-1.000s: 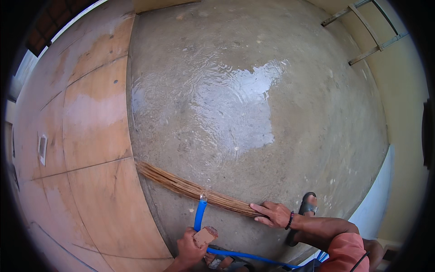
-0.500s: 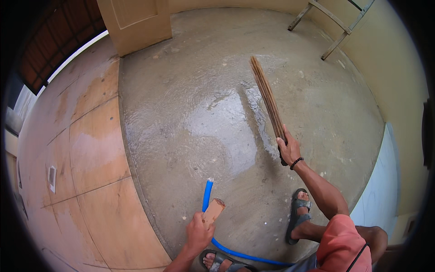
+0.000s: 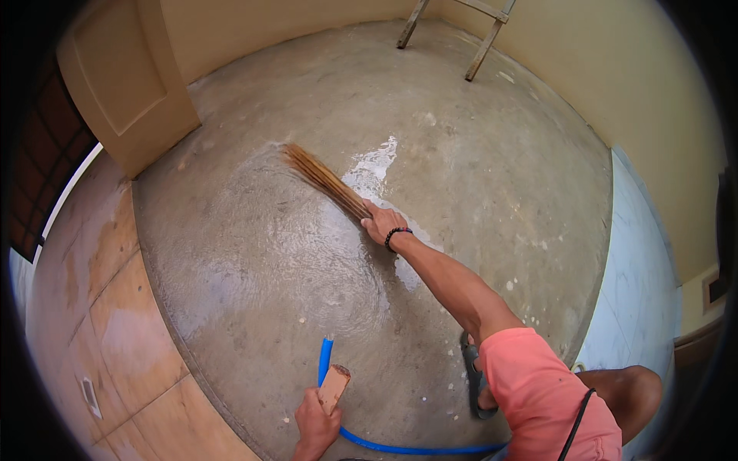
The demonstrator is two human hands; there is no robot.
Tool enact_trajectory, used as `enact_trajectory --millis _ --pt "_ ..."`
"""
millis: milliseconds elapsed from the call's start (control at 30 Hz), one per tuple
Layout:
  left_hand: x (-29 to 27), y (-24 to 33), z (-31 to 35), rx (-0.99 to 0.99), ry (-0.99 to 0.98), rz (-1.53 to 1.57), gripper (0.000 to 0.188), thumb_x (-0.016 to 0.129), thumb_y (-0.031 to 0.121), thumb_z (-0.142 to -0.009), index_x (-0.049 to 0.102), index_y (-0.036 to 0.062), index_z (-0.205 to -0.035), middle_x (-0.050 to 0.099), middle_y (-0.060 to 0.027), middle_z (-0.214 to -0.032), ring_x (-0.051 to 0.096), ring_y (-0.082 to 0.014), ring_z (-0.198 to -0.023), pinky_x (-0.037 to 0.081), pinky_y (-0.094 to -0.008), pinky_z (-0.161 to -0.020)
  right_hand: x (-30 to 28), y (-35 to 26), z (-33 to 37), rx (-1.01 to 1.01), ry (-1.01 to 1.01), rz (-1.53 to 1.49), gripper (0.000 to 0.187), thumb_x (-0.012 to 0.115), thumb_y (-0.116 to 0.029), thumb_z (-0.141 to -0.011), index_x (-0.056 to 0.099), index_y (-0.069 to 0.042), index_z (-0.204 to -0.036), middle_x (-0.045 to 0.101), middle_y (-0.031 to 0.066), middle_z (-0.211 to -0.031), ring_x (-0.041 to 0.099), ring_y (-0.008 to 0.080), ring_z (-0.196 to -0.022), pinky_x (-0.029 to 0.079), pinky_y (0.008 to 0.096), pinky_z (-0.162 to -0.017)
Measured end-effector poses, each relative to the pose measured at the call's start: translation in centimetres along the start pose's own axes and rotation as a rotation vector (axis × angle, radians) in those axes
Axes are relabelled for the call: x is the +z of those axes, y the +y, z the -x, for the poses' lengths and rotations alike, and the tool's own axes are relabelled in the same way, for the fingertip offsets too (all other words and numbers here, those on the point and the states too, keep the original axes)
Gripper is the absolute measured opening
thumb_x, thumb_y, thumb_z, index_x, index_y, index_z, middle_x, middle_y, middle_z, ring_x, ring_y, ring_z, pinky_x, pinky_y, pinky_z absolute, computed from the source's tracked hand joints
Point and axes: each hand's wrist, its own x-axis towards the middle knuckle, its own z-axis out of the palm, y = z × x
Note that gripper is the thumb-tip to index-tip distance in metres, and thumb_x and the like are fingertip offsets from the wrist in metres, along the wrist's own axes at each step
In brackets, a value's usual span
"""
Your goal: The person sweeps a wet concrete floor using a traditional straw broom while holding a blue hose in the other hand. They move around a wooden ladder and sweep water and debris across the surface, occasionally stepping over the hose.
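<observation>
My right hand (image 3: 383, 223), with a dark bead bracelet at the wrist, is wrapped round the bound end of a stick broom (image 3: 327, 179). The broom's brown bristle tips rest on the wet concrete floor (image 3: 492, 177), ahead and to the left of that hand. Low in the picture, my left hand (image 3: 317, 421) is closed round a flat, light-brown block (image 3: 334, 386) with a rough, dark end; its material I cannot tell. A blue hose (image 3: 325, 361) rises beside the block, seemingly in the same grip, with its mouth pointing forward over rippling water.
Orange-brown tiles (image 3: 138, 338) border the floor on the left, by a beige pillar (image 3: 131, 77). Wooden ladder legs (image 3: 484, 52) stand at the back wall. Pale marbled slabs (image 3: 626, 276) lie along the right. My sandalled foot (image 3: 478, 376) is beside the hose's trailing length.
My right hand has swung the broom left, from raised to touching the wet floor. My left hand keeps the hose and block. The view has shifted rightward.
</observation>
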Motion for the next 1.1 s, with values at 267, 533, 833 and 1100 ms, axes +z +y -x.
enact_trajectory --millis 267,533,833,1100 --pt "-1.7 3.3 -5.7 -0.067 -0.19 0.013 0.037 0.066 0.006 -0.073 0.046 0.0001 -0.103 0.063 -0.0254 -0.086 0.063 -0.0465 -0.082 0.049 -0.0522 -0.071 -18.4 9.7 2.2 0.069 0.1 -0.084 0.063 0.055 -0.028 -0.094 0.032 -0.009 -0.15 0.066 0.0286 -0.107 0.064 0.0436 -0.102 0.05 0.0496 -0.089" --pt "0.4 13.8 -13.2 -0.022 -0.215 0.098 0.033 0.062 0.006 -0.076 0.043 0.0003 -0.102 0.061 -0.0256 -0.087 0.062 -0.0458 -0.083 0.048 -0.0517 -0.07 -18.3 24.3 20.8 -0.649 -0.489 0.206 0.062 0.056 -0.034 -0.098 0.029 -0.03 -0.154 0.055 0.0172 -0.088 0.061 0.0349 -0.073 0.053 0.0456 -0.069" --pt "5.6 20.9 -20.7 -0.032 -0.194 0.008 0.027 0.061 0.002 -0.077 0.042 0.0038 -0.096 0.055 -0.0118 -0.082 0.06 -0.0226 -0.068 0.051 -0.0382 -0.06 -17.8 37.8 7.6 -0.2 -0.106 0.238 0.055 0.059 -0.034 -0.095 0.041 -0.032 -0.148 0.059 0.0177 -0.095 0.063 0.0366 -0.083 0.052 0.0459 -0.076" --pt "11.2 27.0 -28.1 0.023 -0.219 -0.05 0.035 0.063 0.007 -0.077 0.04 0.0018 -0.103 0.059 -0.024 -0.081 0.062 -0.0446 -0.077 0.048 -0.0513 -0.067 -24.0 39.9 0.8 -0.156 0.232 0.022 0.059 0.059 -0.028 -0.095 0.039 -0.018 -0.149 0.06 0.0212 -0.089 0.061 0.0392 -0.077 0.05 0.0471 -0.072"
